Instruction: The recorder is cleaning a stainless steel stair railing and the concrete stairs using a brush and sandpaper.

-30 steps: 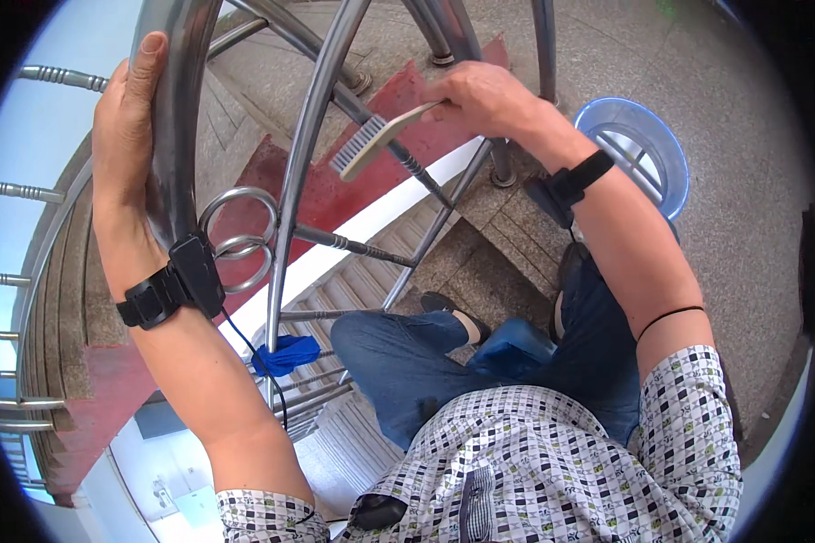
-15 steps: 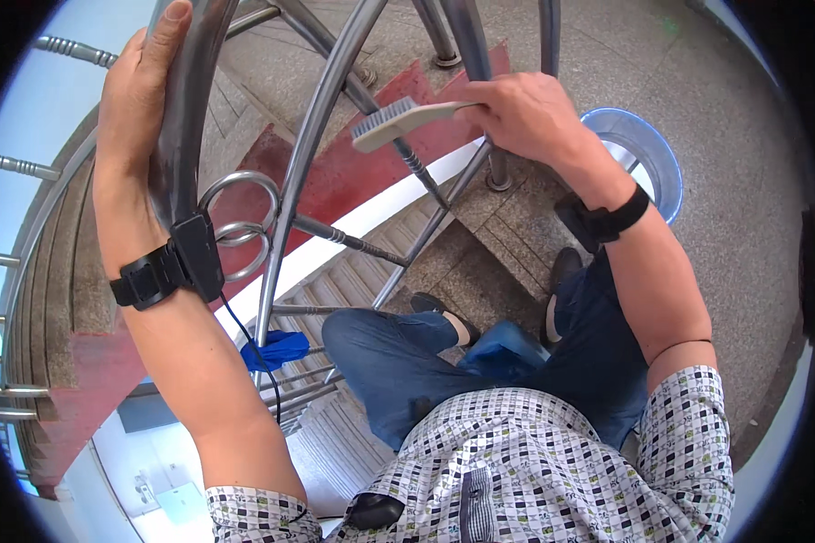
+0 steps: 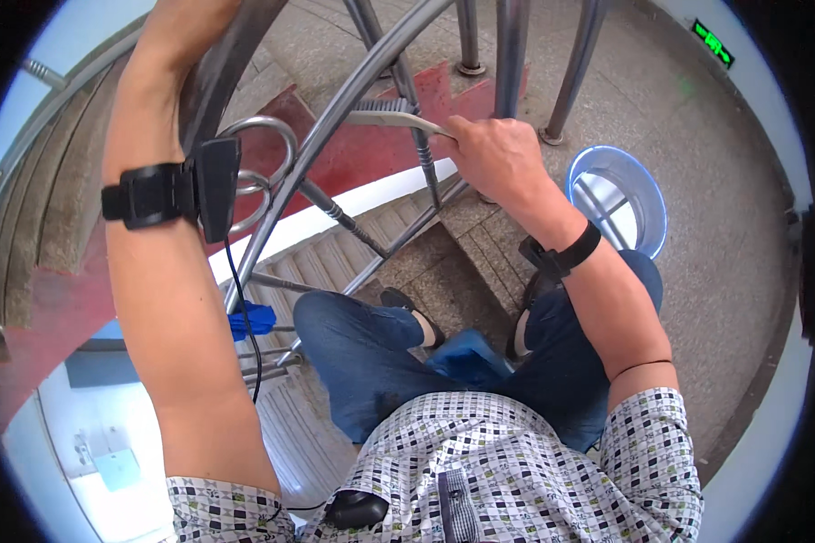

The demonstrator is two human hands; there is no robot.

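My right hand (image 3: 503,154) is closed round the handle of a pale scrub brush (image 3: 417,122) with grey bristles. The brush head lies at a slanting steel bar (image 3: 337,107) of the stair railing; whether it touches the bar I cannot tell. At the upper left, my left hand (image 3: 186,27) is at the thick grey handrail (image 3: 222,81), its fingers cut off by the picture's edge. Black straps circle both my wrists, and the left one carries a black box (image 3: 215,188) with a cable.
Beside my right forearm stands a clear bucket (image 3: 654,195) with a blue rim. A blue cloth (image 3: 252,321) hangs at the lower railing. Steel rings (image 3: 285,149) join the bars. Stairs (image 3: 321,267) drop below, and a blue plastic object (image 3: 469,360) shows between my legs.
The view has shifted. My left hand has gone farther up along the handrail, partly out of the picture. My right hand and the brush have moved, with the brush head now at the slanting bar.
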